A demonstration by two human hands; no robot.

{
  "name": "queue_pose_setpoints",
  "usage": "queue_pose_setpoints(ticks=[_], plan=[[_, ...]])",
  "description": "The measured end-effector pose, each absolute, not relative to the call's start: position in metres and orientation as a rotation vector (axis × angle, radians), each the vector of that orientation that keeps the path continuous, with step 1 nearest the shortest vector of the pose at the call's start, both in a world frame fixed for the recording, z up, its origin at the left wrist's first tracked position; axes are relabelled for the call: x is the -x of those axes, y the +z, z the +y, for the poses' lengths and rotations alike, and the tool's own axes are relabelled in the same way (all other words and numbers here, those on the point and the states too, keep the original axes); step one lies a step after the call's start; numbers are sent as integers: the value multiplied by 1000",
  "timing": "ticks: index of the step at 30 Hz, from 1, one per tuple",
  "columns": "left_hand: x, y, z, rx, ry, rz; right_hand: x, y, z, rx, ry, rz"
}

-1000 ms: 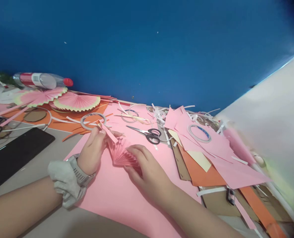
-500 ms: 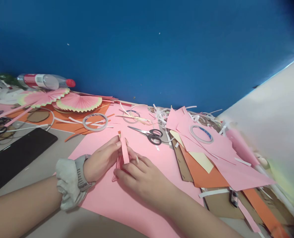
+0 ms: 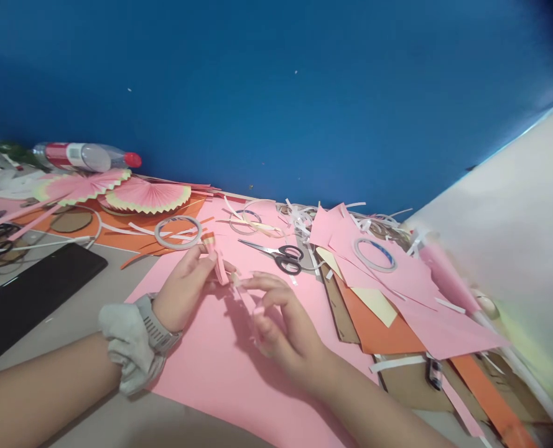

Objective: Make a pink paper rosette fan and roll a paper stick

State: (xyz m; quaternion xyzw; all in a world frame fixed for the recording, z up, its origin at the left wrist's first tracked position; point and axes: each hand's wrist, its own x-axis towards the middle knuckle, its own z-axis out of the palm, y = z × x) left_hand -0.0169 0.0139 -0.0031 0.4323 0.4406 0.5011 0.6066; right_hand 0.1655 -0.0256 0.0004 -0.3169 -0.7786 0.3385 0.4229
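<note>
A clear bottle (image 3: pixel 99 157) lies on its side at the far left, against the blue wall (image 3: pixel 276 93), its red cap (image 3: pixel 132 160) pointing right; whether it holds any liquid cannot be told.

The folded pink paper (image 3: pixel 220 269) is above the large pink sheet (image 3: pixel 211 386), just left of the middle. Its long axis slants from far left to near right, with an orange and pale yellow end at the far left and a pink end at the near right. The left hand (image 3: pixel 180 294) grips it between thumb and fingers. The right hand (image 3: pixel 288 330) pinches a pink paper piece (image 3: pixel 247 302), which slants the same way from near the fingertips toward the thumb; motion blur hides its exact shape and whether it joins the folded paper.

Beyond the hands, the scissors (image 3: pixel 282 255) lie on the large sheet, blades pointing far left, handles near right. One tape roll (image 3: pixel 178 246) lies to their left, and another (image 3: pixel 382 268) rests on the pink sheets (image 3: pixel 411 305) at the right. Two pleated fans (image 3: pixel 148 194) with pale yellow edges lie in front of the bottle, and a black phone (image 3: pixel 43 289) lies near left on the grey table (image 3: pixel 173 429).
</note>
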Motion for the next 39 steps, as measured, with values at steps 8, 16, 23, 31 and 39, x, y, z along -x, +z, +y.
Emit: queue_pose_setpoints(ticks=[8, 16, 23, 31, 39], plan=[[17, 1, 9, -1184, 1074, 1082, -165, -4, -10, 930, 1474, -963], [17, 2, 7, -1209, 990, 969, -166, -6, -5, 1057, 1427, -896], [17, 4, 4, -1195, 1019, 833, -169, -16, -3, 1112, 1235, -1199], [16, 7, -15, -1213, 868, 675, -167, -11, -9, 1210, 951, -1346], [12, 6, -16, -1292, 856, 768, -167, -12, -21, 1100, 635, -1578]])
